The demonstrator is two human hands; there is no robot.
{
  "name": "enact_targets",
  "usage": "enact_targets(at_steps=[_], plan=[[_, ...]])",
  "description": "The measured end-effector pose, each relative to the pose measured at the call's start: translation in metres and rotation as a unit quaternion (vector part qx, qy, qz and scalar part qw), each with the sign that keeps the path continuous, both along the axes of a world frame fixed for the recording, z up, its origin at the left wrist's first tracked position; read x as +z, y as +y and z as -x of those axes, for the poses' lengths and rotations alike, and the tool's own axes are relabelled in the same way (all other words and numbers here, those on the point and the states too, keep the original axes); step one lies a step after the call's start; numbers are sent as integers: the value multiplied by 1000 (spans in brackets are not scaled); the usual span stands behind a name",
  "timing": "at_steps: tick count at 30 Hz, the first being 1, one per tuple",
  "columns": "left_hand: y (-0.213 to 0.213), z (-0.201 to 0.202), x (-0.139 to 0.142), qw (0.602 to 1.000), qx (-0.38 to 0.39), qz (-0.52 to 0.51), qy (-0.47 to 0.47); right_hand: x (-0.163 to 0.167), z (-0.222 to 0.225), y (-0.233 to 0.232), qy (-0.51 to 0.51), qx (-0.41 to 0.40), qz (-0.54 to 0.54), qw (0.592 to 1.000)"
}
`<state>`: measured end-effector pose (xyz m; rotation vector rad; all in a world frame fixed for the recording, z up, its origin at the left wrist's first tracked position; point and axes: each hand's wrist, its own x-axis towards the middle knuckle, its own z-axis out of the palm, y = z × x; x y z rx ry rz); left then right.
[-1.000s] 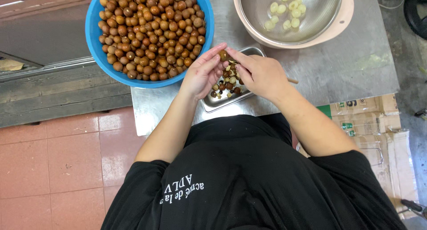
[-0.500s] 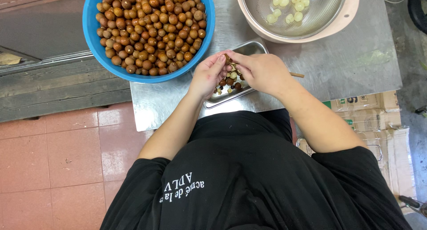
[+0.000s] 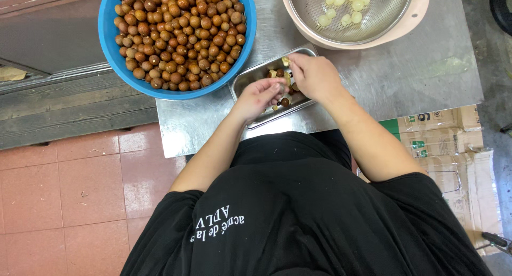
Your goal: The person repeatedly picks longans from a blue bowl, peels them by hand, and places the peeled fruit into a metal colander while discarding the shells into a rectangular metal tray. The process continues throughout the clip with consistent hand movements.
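From my remote seat, I see both hands at work over the small metal tray on the steel worktop, sorting brown fruit. The left hand and right hand sat pressed together over the tray a second ago; now they have drawn a little apart, the left hand's fingers curled around what looks like a single small fruit, the right hand's fingers bent down near scraps of shell at the tray's far end. Whether the right hand grips anything I cannot tell. I judge one fruit has just been cracked open, its husk dropped among the dark pieces in the tray. The blue basin heaped with unpeeled brown fruit lies just beside the tray, while a few pale peeled fruit rest in the metal strainer set in a pink bowl.
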<state>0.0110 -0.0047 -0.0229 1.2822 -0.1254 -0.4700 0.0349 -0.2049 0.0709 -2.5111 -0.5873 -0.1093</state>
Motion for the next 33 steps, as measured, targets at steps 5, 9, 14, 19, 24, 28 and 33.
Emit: enact_targets(at_steps=[5,9,14,19,24,28,33], plan=[[5,0,6,985,64,146,59,-5,11,2,125,-3,52,991],[5,-1,5,977,78,199,18,-8,18,3,199,10,-98,975],[2,-3,3,964,116,240,-2,-13,24,5,307,-26,-296,904],[0,-3,8,974,110,195,-41,-19,24,6,298,-26,-322,898],[-1,-1,10,973,119,191,-59,-24,23,11,299,-18,-371,879],[-2,0,7,972,135,169,-89,-24,26,14,250,-32,-320,913],[1,1,2,972,125,113,-164,-19,28,15,168,-11,-261,951]])
